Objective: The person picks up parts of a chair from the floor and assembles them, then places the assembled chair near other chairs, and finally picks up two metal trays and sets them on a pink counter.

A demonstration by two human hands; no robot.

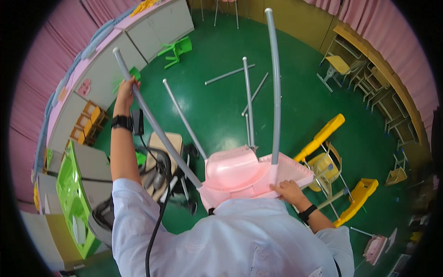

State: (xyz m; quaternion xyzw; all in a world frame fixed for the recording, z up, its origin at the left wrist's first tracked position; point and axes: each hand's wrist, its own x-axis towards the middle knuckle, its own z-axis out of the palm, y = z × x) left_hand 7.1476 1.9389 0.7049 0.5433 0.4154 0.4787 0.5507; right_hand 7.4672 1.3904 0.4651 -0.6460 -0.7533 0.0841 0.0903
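Observation:
A pink plastic child's high chair (237, 173) is tipped against my body, its several grey tubular legs (277, 87) pointing up and away from me. My left hand (127, 92) is raised at the far left, its fingers closed around the left leg (152, 117) close to the tip. Low at the right, my right hand (290, 191) holds the pink edge beside the base of the right leg. Its thumb and fingers lie against the plastic, and the underside of the grip is hidden.
Loose grey tubes (230, 74) lie on the green floor (217, 104) ahead. A yellow high chair (325, 168) is at right, a stroller (159, 171) and green plastic piece (74, 198) at left. Small green chairs (177, 50), white cabinets (161, 27) and school desks (339, 64) stand farther off.

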